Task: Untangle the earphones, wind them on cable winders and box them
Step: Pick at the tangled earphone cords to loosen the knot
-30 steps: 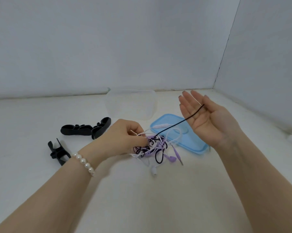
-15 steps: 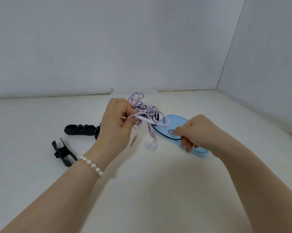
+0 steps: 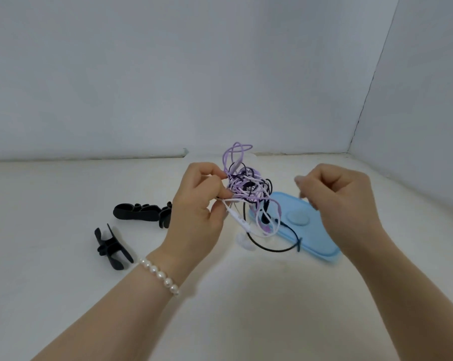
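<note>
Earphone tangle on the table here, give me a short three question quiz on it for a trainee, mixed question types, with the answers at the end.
1. True or false: the left hand grips the earphone tangle lifted off the table.
2. Which thing lies under the dangling black cable? A) blue lid B) pearl bracelet C) black cable winders
3. Fill in: the cable winders lie to the person's ____ of the tangle.

Key: 1 true; 2 A; 3 left.
</note>
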Tool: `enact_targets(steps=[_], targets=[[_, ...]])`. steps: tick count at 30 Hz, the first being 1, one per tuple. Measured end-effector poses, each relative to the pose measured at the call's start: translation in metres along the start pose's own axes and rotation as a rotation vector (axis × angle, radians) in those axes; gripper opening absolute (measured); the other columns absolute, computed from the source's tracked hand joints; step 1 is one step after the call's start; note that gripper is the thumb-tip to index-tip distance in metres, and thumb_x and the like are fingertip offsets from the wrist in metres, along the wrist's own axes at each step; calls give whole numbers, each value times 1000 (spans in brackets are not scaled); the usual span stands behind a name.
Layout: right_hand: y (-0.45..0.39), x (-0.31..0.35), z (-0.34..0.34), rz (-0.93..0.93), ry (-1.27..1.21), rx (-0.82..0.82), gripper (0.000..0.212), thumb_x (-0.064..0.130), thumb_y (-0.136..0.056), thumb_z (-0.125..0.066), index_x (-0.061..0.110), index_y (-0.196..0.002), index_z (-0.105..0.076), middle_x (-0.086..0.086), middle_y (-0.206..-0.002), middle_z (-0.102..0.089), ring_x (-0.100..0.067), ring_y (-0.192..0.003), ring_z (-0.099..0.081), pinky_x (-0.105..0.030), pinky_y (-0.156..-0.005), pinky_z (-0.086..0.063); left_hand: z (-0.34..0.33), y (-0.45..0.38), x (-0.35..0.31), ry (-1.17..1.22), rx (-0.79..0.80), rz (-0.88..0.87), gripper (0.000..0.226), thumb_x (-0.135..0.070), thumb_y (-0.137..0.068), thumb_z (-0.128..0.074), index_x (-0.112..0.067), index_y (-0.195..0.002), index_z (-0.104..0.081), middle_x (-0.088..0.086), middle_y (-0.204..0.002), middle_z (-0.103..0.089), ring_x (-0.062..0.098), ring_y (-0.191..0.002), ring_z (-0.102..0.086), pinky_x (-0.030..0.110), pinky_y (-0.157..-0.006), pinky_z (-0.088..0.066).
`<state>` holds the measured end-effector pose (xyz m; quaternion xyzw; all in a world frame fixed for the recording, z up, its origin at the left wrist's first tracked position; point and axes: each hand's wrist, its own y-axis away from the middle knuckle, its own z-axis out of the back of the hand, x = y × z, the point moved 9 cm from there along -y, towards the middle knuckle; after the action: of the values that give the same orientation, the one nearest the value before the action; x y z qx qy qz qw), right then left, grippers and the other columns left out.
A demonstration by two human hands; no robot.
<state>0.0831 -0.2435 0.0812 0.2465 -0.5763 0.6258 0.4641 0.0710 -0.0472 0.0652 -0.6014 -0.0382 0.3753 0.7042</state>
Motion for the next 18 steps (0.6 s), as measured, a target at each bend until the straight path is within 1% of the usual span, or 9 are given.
enact_targets(steps=[2, 3, 5, 7, 9, 12, 14, 16, 18], targets=[[5, 8, -12, 23, -106, 70, 24, 6, -79, -70, 6, -55, -62, 2, -44, -47, -8, -46, -38, -12, -45, -31, -1, 0, -6, -5, 6, -49, 18, 6, -73, -48, -9, -73, -59, -2, -99, -48, -4, -85, -48, 8, -72, -41], [8, 9, -21, 9, -142, 130, 20, 6, -76, -72, 11, -57, -67, 2, -46, -54, -9, -47, -43, -13, -47, -36, -2, 0, -8, -15, 13, -71, 20, 10, -72, -51, -8, -73, -59, -2, -100, -47, 1, -85, -50, 10, -73, -42], [13, 5, -35, -37, -160, 216, 15, 4, -72, -75, 15, -62, -72, -1, -52, -62, -9, -49, -50, -15, -50, -41, -5, 1, -11, -40, 35, -100, 18, 18, -67, -56, 1, -70, -62, -1, -101, -46, 9, -84, -51, 13, -73, -43], [13, -2, -37, -64, -105, 209, 18, 1, -73, -74, 17, -64, -72, -8, -56, -66, -10, -53, -53, -16, -53, -44, -8, 2, -13, -43, 57, -114, 18, 21, -65, -57, 5, -68, -62, 0, -101, -45, 9, -83, -52, 13, -74, -44], [11, -6, -33, -81, -73, 176, 18, 1, -75, -74, 18, -67, -72, -10, -63, -70, -12, -57, -58, -17, -58, -48, -10, 3, -16, -36, 64, -121, 16, 21, -64, -57, 6, -67, -61, 0, -102, -45, 4, -81, -50, 10, -75, -42], [11, -10, -34, -126, -73, 184, 11, 6, -73, -76, 15, -70, -73, -8, -66, -71, -9, -56, -59, -15, -57, -48, -11, 5, -16, -30, 69, -117, 16, 20, -65, -59, 4, -66, -61, 0, -103, -45, -4, -81, -49, 8, -76, -41], [10, -13, -34, -144, -70, 186, 11, 6, -72, -77, 15, -67, -72, -8, -60, -66, -8, -52, -52, -12, -51, -42, -13, 5, -17, -16, 85, -108, 16, 18, -66, -60, 2, -67, -62, -1, -104, -47, 2, -80, -52, 10, -74, -41], [8, -15, -31, -160, -112, 175, 14, 4, -74, -75, 14, -66, -71, -1, -55, -63, -6, -49, -49, -10, -49, -39, -16, 4, -19, -7, 117, -108, 13, 13, -68, -61, 1, -69, -63, -1, -103, -49, 4, -81, -53, 11, -77, -42], [5, -18, -27, -184, -191, 167, 13, 3, -78, -71, 12, -69, -70, 7, -52, -63, 0, -47, -51, -9, -50, -40, -18, 4, -19, 35, 172, -67, 6, 1, -71, -59, -3, -72, -63, -1, -101, -51, 3, -87, -53, 12, -81, -41]])
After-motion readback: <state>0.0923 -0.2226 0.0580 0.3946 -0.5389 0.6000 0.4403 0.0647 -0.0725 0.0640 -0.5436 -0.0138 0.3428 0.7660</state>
